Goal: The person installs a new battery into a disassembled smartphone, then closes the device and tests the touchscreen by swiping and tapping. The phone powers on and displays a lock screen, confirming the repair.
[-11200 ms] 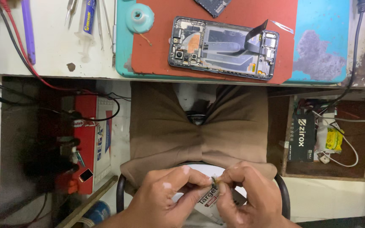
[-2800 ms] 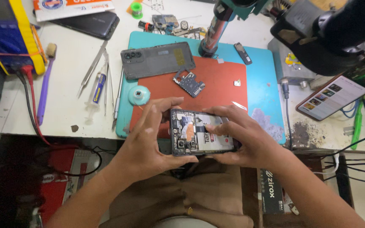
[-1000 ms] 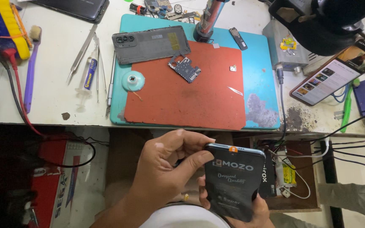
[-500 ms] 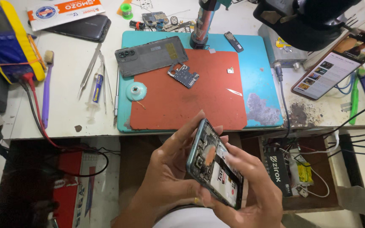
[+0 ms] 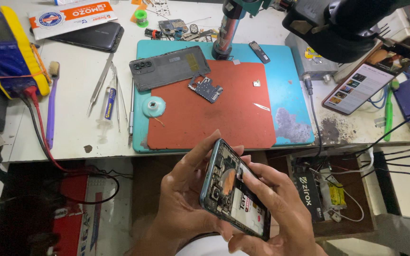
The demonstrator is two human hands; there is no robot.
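Below the bench edge I hold an opened phone, back cover off, its inner parts and battery facing me, tilted on its long edge. My left hand grips its left side with the thumb along the top edge. My right hand supports it from the right and underneath, fingers resting on the battery. On the red mat lie a small circuit board and a grey back cover.
A blue mat lies under the red one. Tweezers, a syringe and a purple brush lie left of it. A yellow multimeter, a dark phone, a microscope stand and a lit phone surround the mats.
The phone left the red mat and came down to my lap. It was turned from its labelled side facing me to its open inner side, held tilted in both hands.
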